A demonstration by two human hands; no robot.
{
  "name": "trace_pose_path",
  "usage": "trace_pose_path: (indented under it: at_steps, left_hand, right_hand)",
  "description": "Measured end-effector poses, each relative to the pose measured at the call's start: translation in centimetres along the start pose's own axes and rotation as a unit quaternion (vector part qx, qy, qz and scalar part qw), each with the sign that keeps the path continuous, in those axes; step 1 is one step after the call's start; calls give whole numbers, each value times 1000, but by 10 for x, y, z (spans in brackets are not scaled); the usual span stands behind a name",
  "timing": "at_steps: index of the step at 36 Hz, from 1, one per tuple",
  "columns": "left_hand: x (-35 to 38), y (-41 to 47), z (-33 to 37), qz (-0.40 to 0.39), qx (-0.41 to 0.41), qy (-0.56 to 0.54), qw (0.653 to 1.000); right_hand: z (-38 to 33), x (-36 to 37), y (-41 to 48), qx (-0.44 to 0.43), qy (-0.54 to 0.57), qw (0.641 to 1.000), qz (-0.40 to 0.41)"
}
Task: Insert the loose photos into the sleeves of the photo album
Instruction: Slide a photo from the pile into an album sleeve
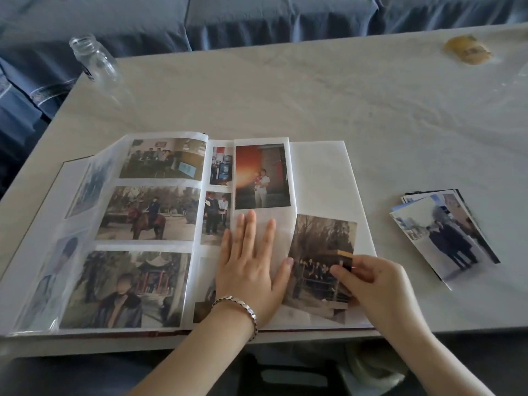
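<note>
Both our hands work at the open photo album [328,172], which lies on the worktop [285,95] near its front edge. Our left hand [248,264] lies flat on the right-hand page, fingers straight and spread, pressing the sleeve below an orange-toned picture. Our right hand [377,281] pinches a sepia photo [320,247] at its right edge; the photo lies tilted on that page, beside the left thumb. More loose photos [445,232] are stacked on the worktop to the right of the album.
</note>
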State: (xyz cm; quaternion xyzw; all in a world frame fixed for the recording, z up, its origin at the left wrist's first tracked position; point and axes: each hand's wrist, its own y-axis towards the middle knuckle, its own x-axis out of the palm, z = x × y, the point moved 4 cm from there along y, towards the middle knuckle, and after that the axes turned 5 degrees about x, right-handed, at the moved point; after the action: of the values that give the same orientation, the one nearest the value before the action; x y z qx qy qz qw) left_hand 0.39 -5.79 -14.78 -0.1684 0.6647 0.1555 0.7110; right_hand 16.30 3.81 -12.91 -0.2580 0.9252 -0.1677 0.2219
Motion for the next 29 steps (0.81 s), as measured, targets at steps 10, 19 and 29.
trace_pose_path:
  at_steps: [10,19,29]
  left_hand:
    - [-3,1,0,-41,-2,-47,998]
    - [-10,-2,1,-70,-19,-115,991]
    - [-45,12,-36,-146,66,-61,985]
  right_hand:
    - [-10,-1,5,36,-75,991,-103]
    - [-17,35,2,9,-111,989,-100]
    - [-17,19,4,12,-122,990,-76]
